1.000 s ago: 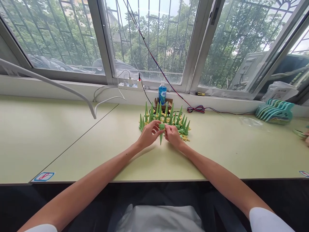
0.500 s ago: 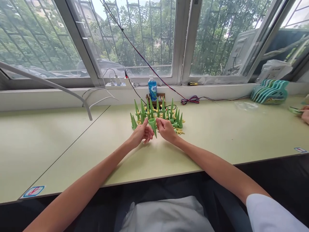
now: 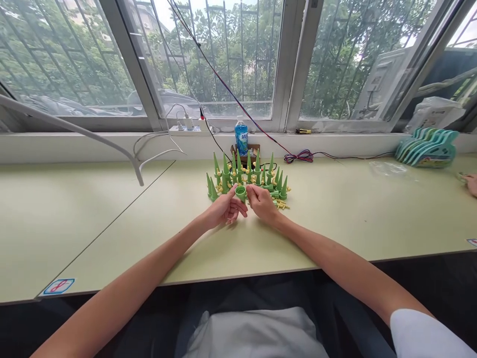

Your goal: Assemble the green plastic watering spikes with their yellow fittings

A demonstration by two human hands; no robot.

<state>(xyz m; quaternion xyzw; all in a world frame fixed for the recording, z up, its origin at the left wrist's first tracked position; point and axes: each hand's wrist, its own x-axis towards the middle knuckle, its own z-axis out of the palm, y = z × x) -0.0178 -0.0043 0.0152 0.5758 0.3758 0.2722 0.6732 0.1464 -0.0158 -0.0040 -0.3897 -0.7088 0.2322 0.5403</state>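
In front of the cluster, my left hand (image 3: 228, 206) holds a green hollow plastic spike (image 3: 240, 193) between thumb and fingers. The wide open end of the spike faces up toward me, and its point is hidden below. My right hand (image 3: 261, 201) is closed in a pinch right beside the rim; whatever it holds, if anything, cannot be made out. Several green spikes (image 3: 257, 166) stand upright on their wide ends just behind both hands. Small yellow plastic pieces (image 3: 282, 204) lie among them and to the right.
A blue-liquid bottle (image 3: 241, 137) stands behind the spikes by a brown box (image 3: 255, 149). Bundled cable (image 3: 299, 156), teal plastic frames (image 3: 427, 147) and a clear bag (image 3: 387, 169) lie rightward. A grey hose (image 3: 97, 137) hangs at left. Another person's hand (image 3: 472, 184) shows at far right.
The spike has turned from slanting with its point visible to having its open end toward me. Both hands stay close together around it, and the view has shifted slightly.
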